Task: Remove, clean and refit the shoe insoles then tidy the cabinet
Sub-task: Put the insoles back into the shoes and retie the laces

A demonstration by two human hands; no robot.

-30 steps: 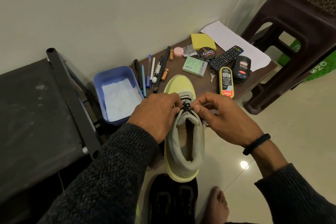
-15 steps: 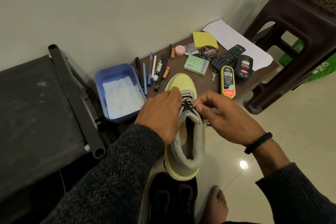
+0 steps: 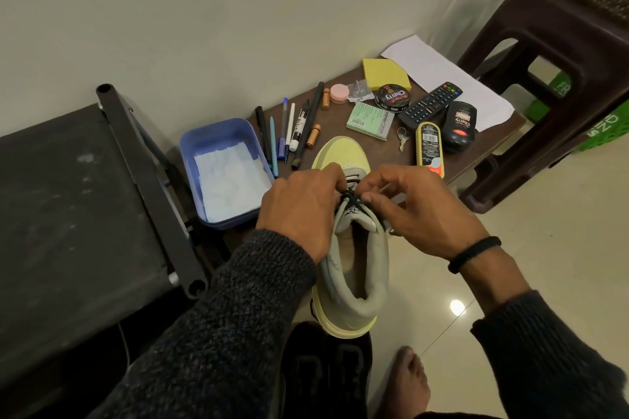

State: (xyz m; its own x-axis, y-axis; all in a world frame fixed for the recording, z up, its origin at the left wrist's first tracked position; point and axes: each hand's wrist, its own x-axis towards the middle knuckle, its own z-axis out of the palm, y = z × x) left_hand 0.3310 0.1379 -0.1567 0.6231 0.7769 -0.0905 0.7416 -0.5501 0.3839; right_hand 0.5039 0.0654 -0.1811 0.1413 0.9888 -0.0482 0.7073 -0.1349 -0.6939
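A pale yellow and grey shoe (image 3: 354,275) lies toe-away on the edge of a low brown table (image 3: 388,150). Its heel hangs over the floor. My left hand (image 3: 299,211) and my right hand (image 3: 418,211) meet over the tongue. The fingertips of both pinch the black laces (image 3: 350,196). The inside of the shoe is shadowed, so the insole does not show. A black shoe (image 3: 326,374) lies on the floor just below the heel.
A blue tub (image 3: 221,133) with white cloth sits left of the shoe. Several pens, a polish tin (image 3: 391,98), a remote (image 3: 430,104), polish bottles and keys lie behind it. A black bench (image 3: 68,214) stands left, a brown stool (image 3: 561,54) right. A bare foot (image 3: 406,381) rests below.
Both hands stay at the laces with small finger movements. The left hand has shifted slightly forward over the tongue. The shoe has hardly moved.
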